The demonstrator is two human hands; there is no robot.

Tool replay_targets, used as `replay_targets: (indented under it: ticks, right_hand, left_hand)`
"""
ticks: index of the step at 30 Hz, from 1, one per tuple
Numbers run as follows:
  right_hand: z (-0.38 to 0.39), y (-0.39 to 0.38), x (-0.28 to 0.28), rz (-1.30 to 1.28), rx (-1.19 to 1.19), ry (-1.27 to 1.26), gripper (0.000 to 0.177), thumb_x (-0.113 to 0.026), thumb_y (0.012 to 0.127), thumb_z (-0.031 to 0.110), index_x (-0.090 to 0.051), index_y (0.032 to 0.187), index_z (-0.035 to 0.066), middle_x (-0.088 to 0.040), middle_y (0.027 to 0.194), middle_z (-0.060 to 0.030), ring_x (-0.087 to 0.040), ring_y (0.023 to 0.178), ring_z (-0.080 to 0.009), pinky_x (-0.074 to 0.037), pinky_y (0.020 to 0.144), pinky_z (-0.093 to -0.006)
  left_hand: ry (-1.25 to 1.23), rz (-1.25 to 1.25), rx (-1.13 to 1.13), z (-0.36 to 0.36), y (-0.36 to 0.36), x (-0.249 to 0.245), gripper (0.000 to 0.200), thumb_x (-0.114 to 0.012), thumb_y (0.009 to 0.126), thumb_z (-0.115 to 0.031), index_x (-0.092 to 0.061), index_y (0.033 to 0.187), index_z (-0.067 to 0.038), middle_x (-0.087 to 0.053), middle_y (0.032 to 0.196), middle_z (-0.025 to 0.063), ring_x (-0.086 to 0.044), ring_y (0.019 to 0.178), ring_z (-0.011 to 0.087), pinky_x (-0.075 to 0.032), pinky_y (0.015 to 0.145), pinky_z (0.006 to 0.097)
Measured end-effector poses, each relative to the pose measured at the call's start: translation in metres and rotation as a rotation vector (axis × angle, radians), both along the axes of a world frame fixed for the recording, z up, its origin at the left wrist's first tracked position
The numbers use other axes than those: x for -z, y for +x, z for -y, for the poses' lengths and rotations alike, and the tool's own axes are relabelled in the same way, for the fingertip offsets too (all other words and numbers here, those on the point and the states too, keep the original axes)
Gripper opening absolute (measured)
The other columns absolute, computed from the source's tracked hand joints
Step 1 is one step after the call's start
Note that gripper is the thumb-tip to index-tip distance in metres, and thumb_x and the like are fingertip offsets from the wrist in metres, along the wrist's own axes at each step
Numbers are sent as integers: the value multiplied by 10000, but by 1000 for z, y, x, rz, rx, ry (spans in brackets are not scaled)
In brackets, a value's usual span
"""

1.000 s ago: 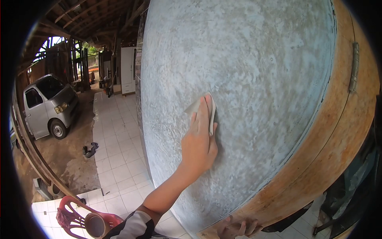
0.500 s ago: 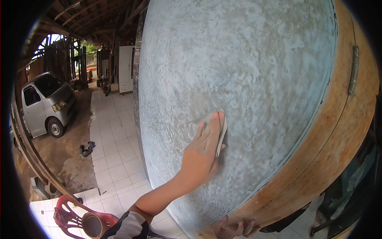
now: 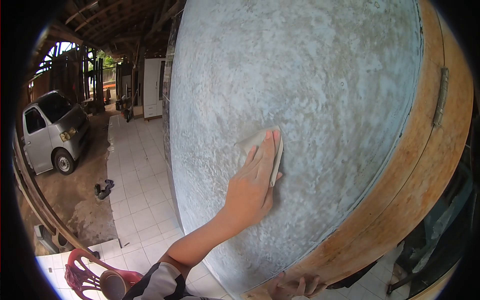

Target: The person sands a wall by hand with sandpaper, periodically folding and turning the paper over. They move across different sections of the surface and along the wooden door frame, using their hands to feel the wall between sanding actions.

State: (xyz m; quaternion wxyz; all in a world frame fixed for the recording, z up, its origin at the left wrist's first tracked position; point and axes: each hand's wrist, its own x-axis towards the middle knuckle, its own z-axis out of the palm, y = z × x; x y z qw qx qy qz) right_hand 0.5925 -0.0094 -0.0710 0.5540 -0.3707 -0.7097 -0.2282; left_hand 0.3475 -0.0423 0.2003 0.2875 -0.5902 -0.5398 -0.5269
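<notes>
My left hand (image 3: 250, 182) presses a folded sheet of sandpaper (image 3: 256, 140) flat against a patchy pale-blue and grey wall (image 3: 310, 90). The fingers lie over the sheet and point upward, with the thumb out on the right side. At the bottom of the view, my right hand (image 3: 300, 289) shows only in part, its fingers apart against the lower part of the wooden frame (image 3: 345, 255). Its palm is hidden.
A red plastic chair (image 3: 82, 262) bearing a round tub (image 3: 114, 285) stands at lower left. White floor tiles (image 3: 142, 200) run along the wall. Beyond are dark footwear (image 3: 104, 190), a silver van (image 3: 55, 132) and a white cabinet (image 3: 151, 90). A metal hinge (image 3: 441, 97) sits on the frame.
My left hand and the sandpaper have shifted slightly up the wall. The view has turned a little, moving the background slightly left. My right hand stays at the frame.
</notes>
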Motion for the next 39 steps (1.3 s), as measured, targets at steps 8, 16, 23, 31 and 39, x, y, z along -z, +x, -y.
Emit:
replay_targets:
  ticks: [8,16,23,31,39]
  right_hand:
    - [-3,-18,-3,-46,-5,6,631,-683,849,225,-330,1366,142,-169,1599,-194,-61,1509,-453,-114,1182,-666]
    - [-2,-19,-3,-55,-18,8,632,-680,850,223,-327,1367,139,-173,1593,-194,-60,1510,-452,-109,1183,-669]
    - [-1,-8,-5,-50,-16,8,632,-678,850,222,-325,1368,137,-177,1589,-193,-60,1510,-451,-104,1183,-671]
    - [-4,-6,-8,-53,-12,13,633,-676,851,221,-323,1369,134,-181,1583,-193,-59,1511,-450,-99,1184,-673]
    - [-11,-16,-8,-69,-35,11,633,-673,852,219,-320,1370,132,-185,1578,-193,-59,1512,-450,-94,1185,-675]
  left_hand:
    - [-53,-69,-31,11,-4,-5,812,-605,890,62,-197,1591,100,-410,1601,227,-510,1377,426,-411,1175,485]
    - [-125,-55,-26,21,1,18,780,-573,931,25,-183,1605,73,-440,1570,250,-523,1360,434,-404,1180,486]
    - [-70,-10,14,19,10,20,815,-577,905,49,-177,1615,39,-443,1561,241,-531,1329,459,-413,1169,509]
    - [-57,0,-53,18,17,6,791,-589,905,50,-200,1592,89,-424,1580,247,-536,1332,445,-465,1133,456]
    - [-18,-19,-72,13,11,-5,815,-608,880,65,-185,1575,123,-401,1615,186,-542,1335,429,-458,1142,455]
